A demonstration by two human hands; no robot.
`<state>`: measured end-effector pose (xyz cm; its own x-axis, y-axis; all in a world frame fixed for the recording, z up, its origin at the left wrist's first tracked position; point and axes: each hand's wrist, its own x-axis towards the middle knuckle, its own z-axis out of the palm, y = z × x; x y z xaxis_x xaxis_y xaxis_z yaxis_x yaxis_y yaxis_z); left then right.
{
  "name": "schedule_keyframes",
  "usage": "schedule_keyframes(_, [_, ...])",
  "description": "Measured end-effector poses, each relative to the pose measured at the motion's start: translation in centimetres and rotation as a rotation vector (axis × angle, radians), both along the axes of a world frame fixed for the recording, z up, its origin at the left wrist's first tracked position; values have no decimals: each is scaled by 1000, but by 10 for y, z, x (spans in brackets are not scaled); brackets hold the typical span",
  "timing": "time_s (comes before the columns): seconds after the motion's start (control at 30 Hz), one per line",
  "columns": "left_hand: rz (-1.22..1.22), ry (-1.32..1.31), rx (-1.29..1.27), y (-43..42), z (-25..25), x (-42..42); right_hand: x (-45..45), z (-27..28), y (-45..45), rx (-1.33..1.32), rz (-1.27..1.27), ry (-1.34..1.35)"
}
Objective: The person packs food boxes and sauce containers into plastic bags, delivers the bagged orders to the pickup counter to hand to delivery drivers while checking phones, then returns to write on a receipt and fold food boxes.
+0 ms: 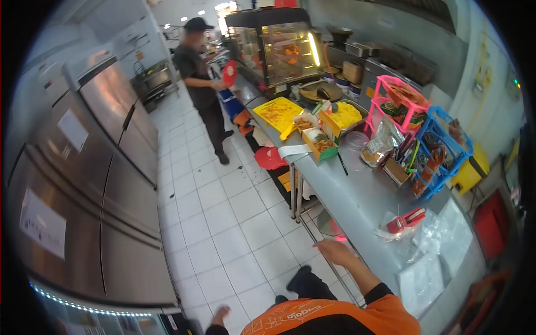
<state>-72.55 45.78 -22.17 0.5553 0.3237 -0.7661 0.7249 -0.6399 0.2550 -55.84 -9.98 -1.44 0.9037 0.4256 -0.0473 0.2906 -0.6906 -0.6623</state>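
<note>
My right hand [335, 252] hangs beside the long edge of the steel table [357, 209], fingers loosely extended, with nothing visible in it. Low at the bottom edge, my left hand [221, 315] is blurred by motion; its fingers cannot be made out clearly. Further along the table are an open food box [321, 146] with food inside and a second box [304, 124] behind it. A yellow cutting board [277, 113] lies beyond them, beside a metal tray of yellow food [346, 115]. On the near part of the table sits a red tape dispenser [406, 220] among clear plastic bags [427, 237].
Pink [393, 106] and blue [444, 148] baskets stand along the table's right side. Steel refrigerators [72, 206] line the left, across a tiled floor aisle [223, 223]. A person in dark clothes [198, 84] stands up the aisle near a lit glass display cabinet [273, 50].
</note>
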Motion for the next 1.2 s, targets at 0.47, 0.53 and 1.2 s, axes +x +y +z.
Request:
schedule_keyframes(0.47, [-1140, -1231, 38, -318, 187, 559, 309, -6, -79, -468, -998, -80])
schedule_keyframes(0.53, [-1137, -1241, 103, -346, 165, 590, 332, -23, -91, -582, -940, 40])
schedule_keyframes(1.2, [-2163, -773, -963, -459, 173, 558, 157, -29, -6, 1089, -1927, -559])
